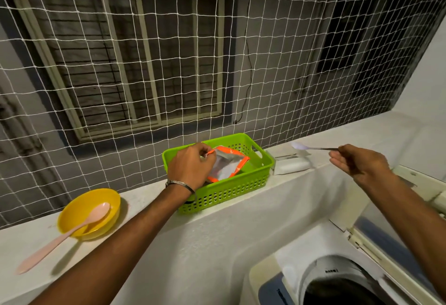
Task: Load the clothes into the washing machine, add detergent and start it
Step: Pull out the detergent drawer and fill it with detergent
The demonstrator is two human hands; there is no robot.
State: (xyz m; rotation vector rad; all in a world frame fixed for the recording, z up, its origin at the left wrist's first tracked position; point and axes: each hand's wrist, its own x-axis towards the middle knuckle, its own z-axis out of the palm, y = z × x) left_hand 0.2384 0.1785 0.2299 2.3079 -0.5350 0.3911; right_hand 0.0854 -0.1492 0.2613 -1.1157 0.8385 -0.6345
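On the ledge (241, 222), a bowl (88, 212) lies left of a basket (224, 193) holding a pouch (226, 166).

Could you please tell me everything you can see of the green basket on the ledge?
The green basket is a rectangular tray of bright lime plastic, with slotted walls and a cut-out handle at its far end. It sits upright on the white ledge in front of the netting. Inside lies an opened pouch, silvery with orange edges, whose rim the left hand pinches. A small white box stands close beside its right end; whether they touch is unclear.
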